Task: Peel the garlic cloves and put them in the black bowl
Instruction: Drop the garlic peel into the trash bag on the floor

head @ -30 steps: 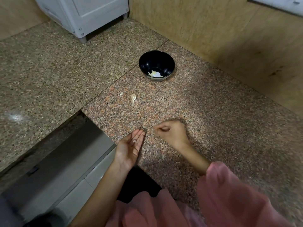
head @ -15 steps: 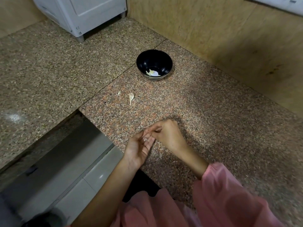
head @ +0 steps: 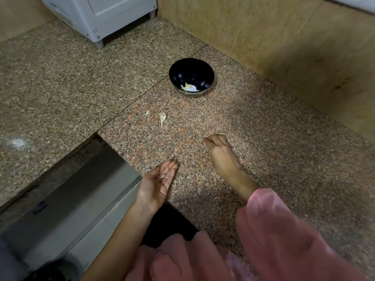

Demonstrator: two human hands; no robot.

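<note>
The black bowl (head: 191,77) stands on the granite counter and holds a few pale peeled garlic pieces (head: 189,87). One unpeeled garlic clove (head: 162,118) with a thin tail lies nearer me, a small garlic scrap (head: 147,112) to its left. My left hand (head: 157,186) lies palm up at the counter's front edge, fingers straight, with small pale peel flakes (head: 164,173) on them. My right hand (head: 220,151) hovers low over the counter to the right, back up, fingertips curled together as if pinching a tiny garlic piece that I cannot see.
A white appliance (head: 101,15) stands at the back left of the counter (head: 263,138). A tan wall (head: 284,47) runs along the right. Below the counter's cut-out on the left are grey drawer fronts (head: 71,199). My pink sleeves (head: 274,230) fill the bottom.
My hands had met, the right fingertips pinching at the left palm. Now the right hand has drawn away forward and to the right, and the left palm lies open again.
</note>
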